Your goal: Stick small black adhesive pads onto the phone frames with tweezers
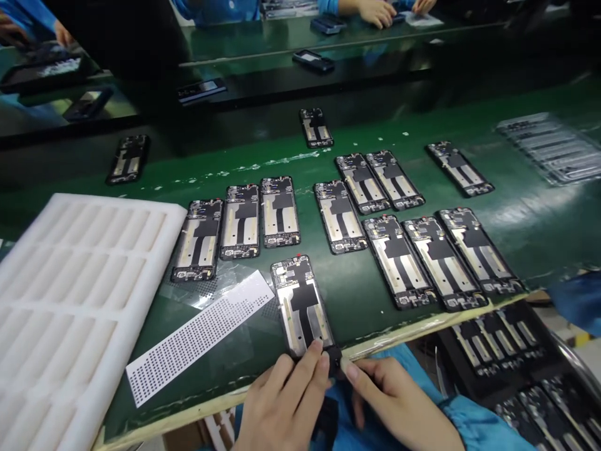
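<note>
An opened phone point(304, 307), its board and battery bay exposed, lies at the table's front edge. Stretched fingers of my left hand point(288, 401) rest on its lower end; that hand is open. My right hand point(392, 391) is closed, thumb and fingers pinching at a small black piece point(334, 357) by the phone's bottom corner. Whether that piece is part of the phone I cannot tell. To the left lies a white sheet point(200, 338) of small black dot stickers, partly over clear film point(206, 289).
Several opened phones point(340, 216) lie in groups across the green table point(347, 288). A white foam tray point(154, 250) with slots is at left, clear plastic trays point(554, 147) far right. More phones sit in a black tray point(451, 363) below the edge. Across the bench, a co-worker's hands point(378, 12) show.
</note>
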Demonstrator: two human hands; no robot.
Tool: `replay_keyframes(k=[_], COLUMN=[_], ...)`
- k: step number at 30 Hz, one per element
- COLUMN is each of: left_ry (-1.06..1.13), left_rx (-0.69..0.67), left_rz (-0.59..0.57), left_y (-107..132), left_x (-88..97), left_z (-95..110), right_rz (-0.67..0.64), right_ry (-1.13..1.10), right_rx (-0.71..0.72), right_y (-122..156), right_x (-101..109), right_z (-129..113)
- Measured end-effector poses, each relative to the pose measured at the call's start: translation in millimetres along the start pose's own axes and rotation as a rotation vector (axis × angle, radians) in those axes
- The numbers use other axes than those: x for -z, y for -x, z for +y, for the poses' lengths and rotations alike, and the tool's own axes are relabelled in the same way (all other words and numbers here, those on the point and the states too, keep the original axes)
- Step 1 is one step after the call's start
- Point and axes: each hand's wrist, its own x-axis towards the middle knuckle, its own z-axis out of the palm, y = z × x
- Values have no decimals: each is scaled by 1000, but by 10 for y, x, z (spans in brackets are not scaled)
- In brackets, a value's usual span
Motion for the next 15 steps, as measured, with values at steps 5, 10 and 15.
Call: replay_keyframes(k=[5,10,15], left_ry=[240,329,362], left_rx=[62,105,214], left_rz=[88,57,162], left_y=[145,129,131], left_x=[-135,-98,-165], left_z=[-87,-69,3], right_rz=[108,161,166], right_ry=[-16,-12,3], right_rx=[-11,-29,-37], right_y=[-34,-70,-76], right_x=[-127,-190,-203], right_z=[26,45,-11])
